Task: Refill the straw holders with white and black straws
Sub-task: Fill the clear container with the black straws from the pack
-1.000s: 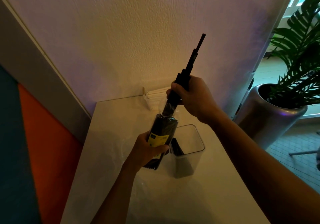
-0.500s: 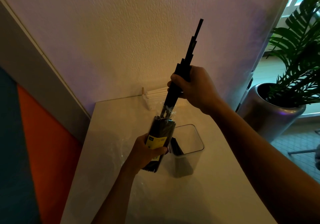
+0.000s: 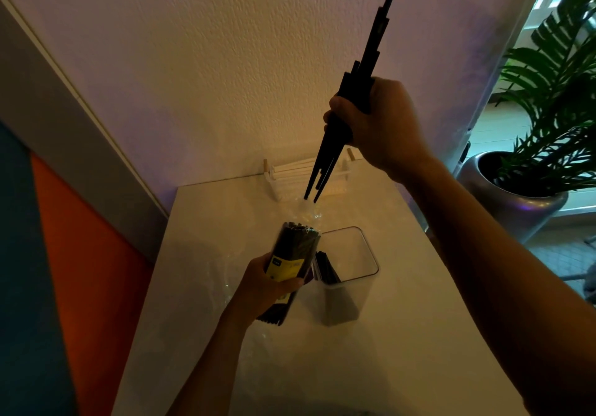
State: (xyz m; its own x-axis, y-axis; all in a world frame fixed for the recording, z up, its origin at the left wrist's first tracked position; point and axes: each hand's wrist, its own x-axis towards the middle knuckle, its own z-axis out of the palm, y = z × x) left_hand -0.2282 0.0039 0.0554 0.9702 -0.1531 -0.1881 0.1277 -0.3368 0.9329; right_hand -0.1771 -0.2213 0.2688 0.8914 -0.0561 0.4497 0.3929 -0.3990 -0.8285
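My left hand (image 3: 266, 285) grips a clear-wrapped pack of black straws (image 3: 295, 256) with a yellow label, tilted over the white table (image 3: 387, 351). My right hand (image 3: 379, 122) is raised high above the table and closed on a bunch of black straws (image 3: 371, 61), whose lower ends hang free above the pack's open top. A clear square straw holder (image 3: 350, 273) stands just right of the pack with a few black straws leaning inside. At the back by the wall sits a white rack of white straws (image 3: 290, 175).
A textured wall runs behind the table. Crumpled clear plastic lies on the table around the pack. A silver planter (image 3: 512, 193) with a green palm stands on the floor to the right. An orange and blue panel is at the left.
My right hand has lifted up and to the right, pulling the bunch of black straws fully clear of the pack. My left hand and the pack stayed about where they were.
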